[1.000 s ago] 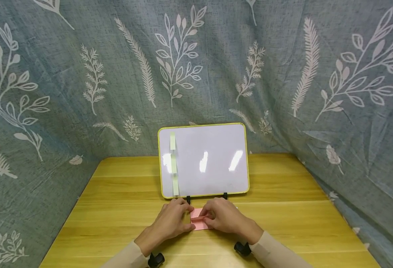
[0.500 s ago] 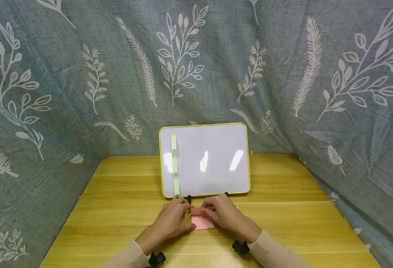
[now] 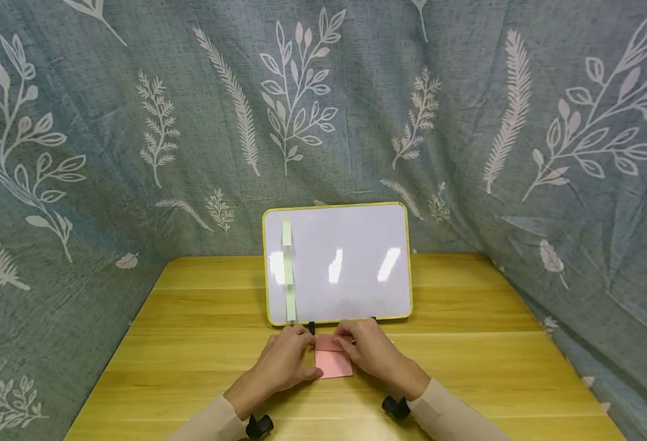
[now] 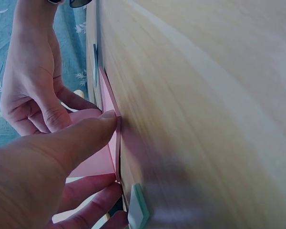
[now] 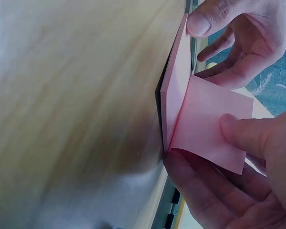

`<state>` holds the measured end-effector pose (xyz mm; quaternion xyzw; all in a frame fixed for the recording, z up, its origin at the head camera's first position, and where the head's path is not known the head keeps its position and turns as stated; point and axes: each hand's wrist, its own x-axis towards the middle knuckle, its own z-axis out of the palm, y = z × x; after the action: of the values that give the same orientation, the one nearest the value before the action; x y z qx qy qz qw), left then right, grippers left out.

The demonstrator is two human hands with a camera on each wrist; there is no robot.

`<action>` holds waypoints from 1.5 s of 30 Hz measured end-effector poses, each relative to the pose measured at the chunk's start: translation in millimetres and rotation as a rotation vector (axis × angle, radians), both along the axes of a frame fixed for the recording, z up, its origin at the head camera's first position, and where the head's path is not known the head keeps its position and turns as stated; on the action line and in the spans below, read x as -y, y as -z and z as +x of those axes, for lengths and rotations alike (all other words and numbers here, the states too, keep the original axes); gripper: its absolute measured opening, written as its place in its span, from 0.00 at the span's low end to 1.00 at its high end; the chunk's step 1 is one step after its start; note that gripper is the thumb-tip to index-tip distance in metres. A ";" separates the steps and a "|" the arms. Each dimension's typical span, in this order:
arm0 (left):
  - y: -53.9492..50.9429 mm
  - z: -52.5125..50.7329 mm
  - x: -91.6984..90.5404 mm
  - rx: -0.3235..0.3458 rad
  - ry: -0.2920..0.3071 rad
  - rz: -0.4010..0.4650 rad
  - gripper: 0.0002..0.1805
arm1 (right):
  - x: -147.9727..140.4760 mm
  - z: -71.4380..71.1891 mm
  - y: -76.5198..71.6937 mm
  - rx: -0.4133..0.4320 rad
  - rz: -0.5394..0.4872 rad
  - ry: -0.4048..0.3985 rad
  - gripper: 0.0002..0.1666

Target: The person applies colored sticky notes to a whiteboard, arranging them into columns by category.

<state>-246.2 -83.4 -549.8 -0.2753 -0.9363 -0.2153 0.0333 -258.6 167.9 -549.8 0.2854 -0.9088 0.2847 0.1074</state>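
Note:
A pink sticky note pad (image 3: 335,365) lies flat on the table. My left hand (image 3: 283,358) holds it at its left side, thumb on the near corner and fingers by the far corner. In the right wrist view the pad (image 5: 177,78) is seen edge-on, its top sheet (image 5: 207,121) raised steeply and still joined along the far edge. My right hand (image 3: 373,352) pinches that sheet, its thumb (image 5: 243,131) on the front face and fingers behind. Beside my left fingers in the left wrist view is a small pale green pad (image 4: 138,210).
Behind the hands a yellow-framed whiteboard (image 3: 345,245) leans on black feet (image 3: 311,327). Pale green sticky strips (image 3: 287,268) run down its left side. A patterned curtain (image 3: 323,122) surrounds the wooden table (image 3: 202,343).
My right hand has lifted the pink top sheet from its near edge and folded it back toward the whiteboard, uncovering the pad beneath. My left hand has stayed on the pad.

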 end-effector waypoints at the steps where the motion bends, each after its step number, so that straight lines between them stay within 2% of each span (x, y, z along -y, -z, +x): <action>1: -0.2 -0.4 -0.1 0.000 -0.002 -0.001 0.28 | 0.1 0.0 -0.2 -0.002 -0.005 0.003 0.03; 9: -1.1 -1.3 -1.5 0.004 -0.022 -0.002 0.30 | 0.2 -1.5 0.2 -0.033 -0.052 0.016 0.05; 24: -2.5 -0.8 -2.7 0.010 -0.037 0.009 0.34 | 0.0 -5.3 1.6 0.023 -0.121 0.087 0.06; 36: -2.2 1.4 -3.1 0.030 -0.053 0.002 0.36 | -5.4 -6.5 -1.6 0.114 -0.140 0.152 0.05; 45: -1.0 2.5 -3.1 0.044 -0.069 0.010 0.40 | -9.5 -8.2 -1.9 0.175 -0.240 0.190 0.06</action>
<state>-243.7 -80.3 -548.8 -0.2378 -0.9447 -0.2249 0.0214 -266.7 177.4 -547.9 0.1572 -0.8971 0.4035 0.0875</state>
